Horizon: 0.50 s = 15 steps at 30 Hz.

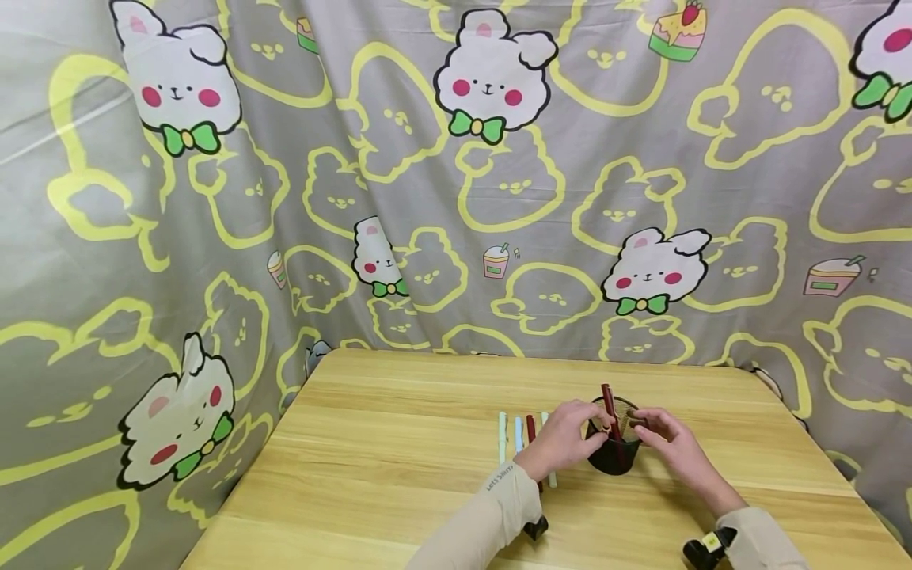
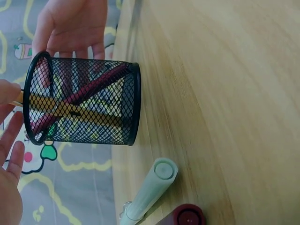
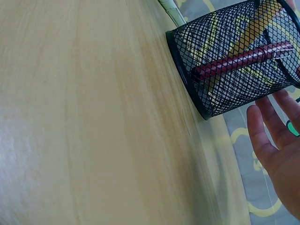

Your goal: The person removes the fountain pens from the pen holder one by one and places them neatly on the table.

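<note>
A black wire-mesh pen holder (image 1: 614, 463) stands upright on the table. Inside it leans a dark red pen (image 1: 608, 399), its end above the rim. A yellow-brown pen (image 2: 89, 112) slants across it inside the mesh. At the rim, my left hand (image 1: 566, 434) pinches the upper end of the yellow-brown pen between thumb and fingers. My right hand (image 1: 675, 447) is on the holder's other side, fingers loosely extended beside the mesh; in the right wrist view its fingers (image 3: 267, 124) lie close to the wall. Whether they touch it I cannot tell.
Left of the holder, several pens lie on the wooden table (image 1: 370, 443): a light green pen (image 1: 502, 435), a light blue pen (image 1: 518, 435), a dark red pen (image 1: 530, 428) and another light green one, partly behind my left hand. A patterned curtain (image 1: 427, 198) hangs behind the table.
</note>
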Tool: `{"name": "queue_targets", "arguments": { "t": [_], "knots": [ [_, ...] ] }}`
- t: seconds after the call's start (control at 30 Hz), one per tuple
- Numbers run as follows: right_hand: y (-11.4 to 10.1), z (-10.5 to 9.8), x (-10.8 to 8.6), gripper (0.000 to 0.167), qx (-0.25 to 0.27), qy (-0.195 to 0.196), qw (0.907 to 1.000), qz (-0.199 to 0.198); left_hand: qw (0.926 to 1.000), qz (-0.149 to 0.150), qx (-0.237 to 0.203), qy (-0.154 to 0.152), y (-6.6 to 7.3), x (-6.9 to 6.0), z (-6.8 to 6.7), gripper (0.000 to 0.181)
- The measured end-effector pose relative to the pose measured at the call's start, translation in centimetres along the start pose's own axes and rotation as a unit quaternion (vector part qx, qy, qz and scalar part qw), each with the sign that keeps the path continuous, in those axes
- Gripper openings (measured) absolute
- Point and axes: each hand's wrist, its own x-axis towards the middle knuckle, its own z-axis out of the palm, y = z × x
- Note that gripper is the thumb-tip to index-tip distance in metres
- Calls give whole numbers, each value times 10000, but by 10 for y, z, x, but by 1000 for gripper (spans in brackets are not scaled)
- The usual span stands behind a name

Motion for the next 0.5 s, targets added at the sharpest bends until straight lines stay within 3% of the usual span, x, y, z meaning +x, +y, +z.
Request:
{"name": "queue_targets", "arguments": {
  "t": [0.2, 0.37, 0.5],
  "knots": [
    [-1, 0, 0, 27, 41, -2, 10000, -33, 9995, -275, -160, -9, 0, 1, 1, 13],
    [-1, 0, 0, 26, 40, -6, 10000, -49, 9948, -604, -753, 338, -2, 2, 2, 14],
    [0, 0, 0, 26, -15, -20, 10000, -53, 9846, -924, -1314, 683, -4, 6, 3, 14]
  ]
}}
